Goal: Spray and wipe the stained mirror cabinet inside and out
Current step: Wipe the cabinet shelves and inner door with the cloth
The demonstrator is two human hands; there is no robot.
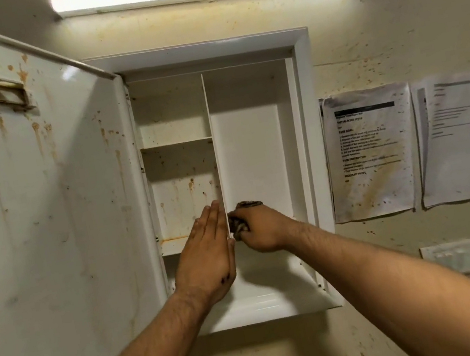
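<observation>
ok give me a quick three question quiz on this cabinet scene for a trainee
1. True or false: the cabinet door is closed.
2. Which hand grips the cloth? A left, B right, C both.
3. Fill in: the left hand lies flat against the cabinet's vertical ____.

Key
1. False, it stands open.
2. B, the right hand.
3. divider.

White cabinet frame (315, 132), off-white door (45, 211) streaked with orange-brown drips, left compartment (184, 199) speckled brown with tan runs, right compartment (250, 156) plain white, dark grey-brown mottled cloth (237, 224), beige wall (389, 25) flecked brown, white papers (370, 154) with black print and tan smears, white switch plate (464, 255)
</observation>
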